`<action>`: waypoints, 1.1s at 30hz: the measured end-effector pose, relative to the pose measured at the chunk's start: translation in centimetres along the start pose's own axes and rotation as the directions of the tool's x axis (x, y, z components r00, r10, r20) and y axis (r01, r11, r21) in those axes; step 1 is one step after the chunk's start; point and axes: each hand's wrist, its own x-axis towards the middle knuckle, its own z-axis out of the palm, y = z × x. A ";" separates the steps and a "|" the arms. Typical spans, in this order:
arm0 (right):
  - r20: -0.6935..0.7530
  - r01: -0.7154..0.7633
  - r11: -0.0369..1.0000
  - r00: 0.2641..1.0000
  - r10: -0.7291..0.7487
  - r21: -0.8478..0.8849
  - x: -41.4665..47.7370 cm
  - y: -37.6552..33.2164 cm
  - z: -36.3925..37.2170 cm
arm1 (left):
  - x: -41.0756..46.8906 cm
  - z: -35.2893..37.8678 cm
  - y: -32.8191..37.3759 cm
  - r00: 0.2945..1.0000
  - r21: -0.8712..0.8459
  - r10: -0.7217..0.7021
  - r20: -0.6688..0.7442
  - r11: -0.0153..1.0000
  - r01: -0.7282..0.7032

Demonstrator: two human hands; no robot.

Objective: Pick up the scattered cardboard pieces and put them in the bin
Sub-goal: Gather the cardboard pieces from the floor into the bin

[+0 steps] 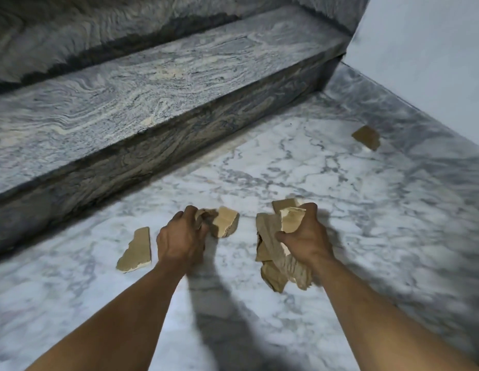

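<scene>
Our right hand (pixel 305 236) clutches a bundle of torn cardboard pieces (pixel 276 253), fingers curled round it, above the marble floor (pixel 366 236). Beside it, our left hand (pixel 182 236) grips another cardboard piece (pixel 225 220) low over the floor; whether it is lifted we cannot tell. Just left of the left hand, a flat strip (pixel 135 250) lies loose on the floor. Well beyond the right hand, near the pale wall (pixel 433 62), one small scrap (pixel 366 137) rests on the floor. Past the left hand rises a grey stone step (pixel 152 89).
</scene>
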 end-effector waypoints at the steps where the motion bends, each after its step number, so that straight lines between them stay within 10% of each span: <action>1: -0.007 0.000 1.000 1.000 0.000 0.011 -0.6 0.1 -1.5 | -0.4 -0.7 0.8 1.000 -0.024 0.024 -0.009 0.999 -0.024; 18: -0.568 0.014 0.998 0.822 0.028 0.069 -21.8 5.0 -37.3 | -18.3 -15.5 38.7 0.856 -0.416 0.511 -0.082 0.762 -0.495; 26: -0.731 -0.076 0.980 0.656 0.188 0.184 -32.5 15.0 -45.0 | -32.8 -10.8 49.9 0.769 -0.543 0.631 0.106 0.684 -0.487; 33: -0.712 -0.259 0.965 0.671 0.207 0.036 -34.9 20.4 -44.7 | -37.6 -7.9 51.0 0.686 -0.622 0.623 0.377 0.719 -0.310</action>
